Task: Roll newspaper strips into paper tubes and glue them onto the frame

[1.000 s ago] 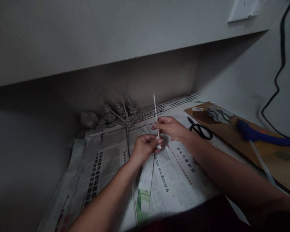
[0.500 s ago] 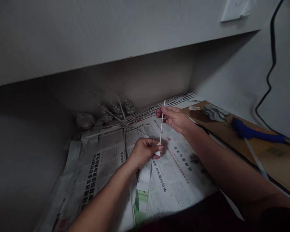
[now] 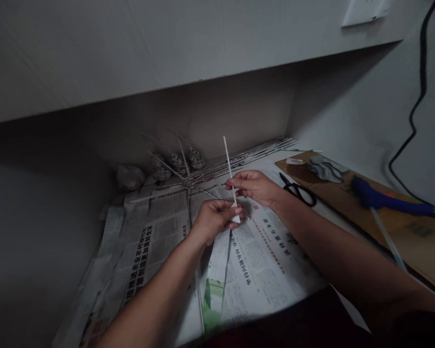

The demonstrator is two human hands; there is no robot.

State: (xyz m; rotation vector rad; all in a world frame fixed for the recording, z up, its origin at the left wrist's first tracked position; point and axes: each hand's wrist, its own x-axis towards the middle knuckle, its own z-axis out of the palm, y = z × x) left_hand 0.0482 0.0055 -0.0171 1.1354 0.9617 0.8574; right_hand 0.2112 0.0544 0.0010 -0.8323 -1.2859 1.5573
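Observation:
A newspaper strip (image 3: 217, 258), partly green at its near end, hangs down from my left hand (image 3: 217, 217). My left thumb and fingers pinch the strip where it wraps into a thin white rolled paper stick (image 3: 227, 153). Higher up, my right hand (image 3: 253, 187) pinches the same stick between thumb and fingertips. The stick's tip points up and slightly left, well above both hands. Spread newspaper (image 3: 264, 261) lies beneath my hands.
Behind lie many thin paper sticks (image 3: 253, 152) and several woven cone shapes (image 3: 177, 163). A plastic bag (image 3: 129, 177) sits at left. On the right are black scissors (image 3: 299, 189), cardboard (image 3: 416, 241), a blue glue gun (image 3: 391, 199) and a crumpled glove-like cloth (image 3: 326, 168).
My right hand has slid down the stick, closer to my left hand. The stick now leans left and more of it shows above the fingers. The scissors have come into sight.

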